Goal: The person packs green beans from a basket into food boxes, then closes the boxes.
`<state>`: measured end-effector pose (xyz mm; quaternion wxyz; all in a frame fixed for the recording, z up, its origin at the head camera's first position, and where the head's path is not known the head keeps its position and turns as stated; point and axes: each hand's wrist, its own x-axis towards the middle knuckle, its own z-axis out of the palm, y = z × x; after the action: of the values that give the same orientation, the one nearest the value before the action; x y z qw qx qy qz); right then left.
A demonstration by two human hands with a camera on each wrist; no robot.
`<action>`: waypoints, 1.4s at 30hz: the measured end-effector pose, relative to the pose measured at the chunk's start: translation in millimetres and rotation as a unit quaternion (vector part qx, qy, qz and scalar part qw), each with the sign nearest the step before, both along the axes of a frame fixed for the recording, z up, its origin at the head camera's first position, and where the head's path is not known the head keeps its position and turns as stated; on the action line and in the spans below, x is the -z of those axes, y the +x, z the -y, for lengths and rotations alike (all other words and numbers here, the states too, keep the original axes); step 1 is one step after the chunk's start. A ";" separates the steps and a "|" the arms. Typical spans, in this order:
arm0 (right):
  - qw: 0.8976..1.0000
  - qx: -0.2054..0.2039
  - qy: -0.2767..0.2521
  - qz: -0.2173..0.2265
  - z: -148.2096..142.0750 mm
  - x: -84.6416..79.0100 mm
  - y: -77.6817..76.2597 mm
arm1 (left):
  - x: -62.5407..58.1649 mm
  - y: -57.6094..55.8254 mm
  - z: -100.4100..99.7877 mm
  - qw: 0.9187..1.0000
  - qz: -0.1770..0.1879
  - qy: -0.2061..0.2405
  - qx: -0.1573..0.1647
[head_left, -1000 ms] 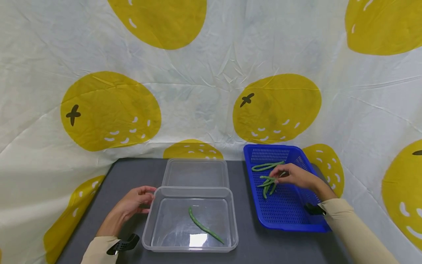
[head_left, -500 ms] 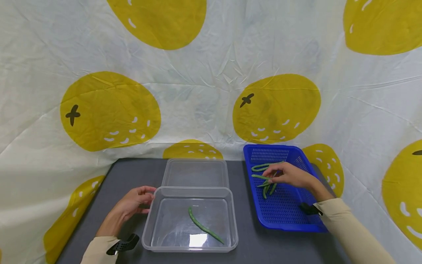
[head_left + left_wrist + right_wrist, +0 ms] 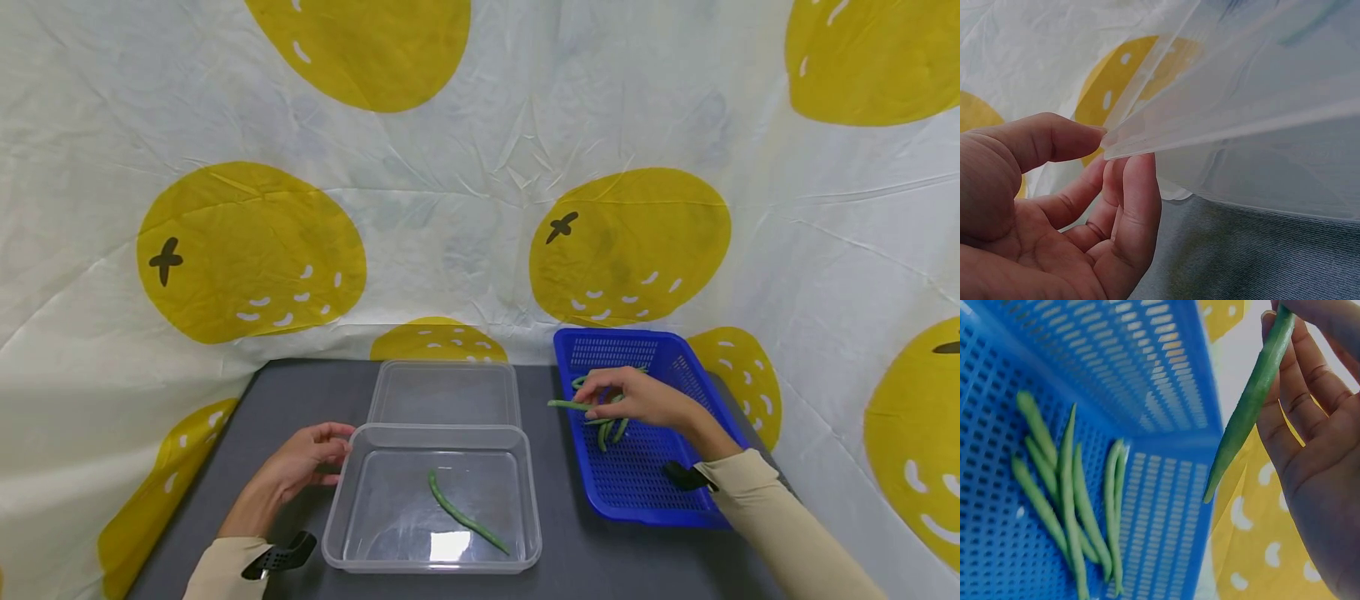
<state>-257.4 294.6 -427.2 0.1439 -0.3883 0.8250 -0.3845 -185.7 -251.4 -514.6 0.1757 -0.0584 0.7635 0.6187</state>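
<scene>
My right hand (image 3: 637, 402) pinches a green bean (image 3: 1249, 406) between thumb and fingertips, above the left side of the blue basket (image 3: 645, 496). One end of this bean pokes out past the basket's left rim in the head view. Several other green beans (image 3: 1067, 494) lie on the basket floor, partly covered by the hand in the head view. My left hand (image 3: 303, 460) holds the corner of a clear plastic container (image 3: 431, 567), thumb above the rim and fingers below, as the left wrist view shows. A single green bean (image 3: 467, 522) lies slantwise inside that container.
Behind the container lies a clear flat lid (image 3: 446, 392), on the dark grey table (image 3: 300, 387). A white cloth with yellow fruit prints (image 3: 442, 250) hangs at the back and sides. A strip of grey table separates container and basket.
My right hand has moved left from over the bean pile, taking the pinched bean with it to the basket's left rim. My left hand and the container stay in place.
</scene>
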 end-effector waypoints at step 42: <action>0.986 -0.165 -0.028 -0.017 126.5 2.1 15.5 | -0.7 0.4 0.2 1.000 0.002 -0.001 0.001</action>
<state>-241.9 168.1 -429.3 0.1800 -0.5292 0.7410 -0.3721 -185.3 -251.6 -513.8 0.1775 -0.0591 0.7641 0.6174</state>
